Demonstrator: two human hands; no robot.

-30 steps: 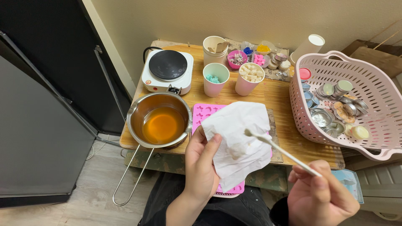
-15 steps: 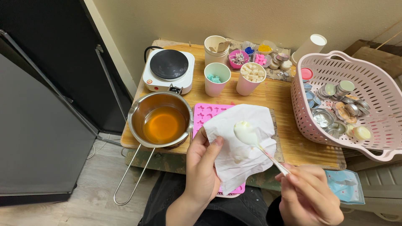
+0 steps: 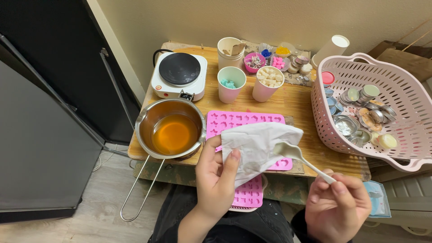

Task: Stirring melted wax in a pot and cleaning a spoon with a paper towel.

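Your left hand (image 3: 216,177) pinches the tissue (image 3: 254,146), now dropped lower, uncovering the pink mould (image 3: 238,120). Your right hand (image 3: 337,209) pinches the spoon (image 3: 299,157), bowl touching the tissue: wiping continues.

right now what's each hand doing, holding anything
Left hand: closed on a white tissue.
Right hand: closed on a white spoon, bowl against the tissue.

tissue (image 3: 254,146): white, crumpled, held up over the pink mold | spoon (image 3: 300,157): small, white, bowl end up against the tissue, handle slanting down to the right
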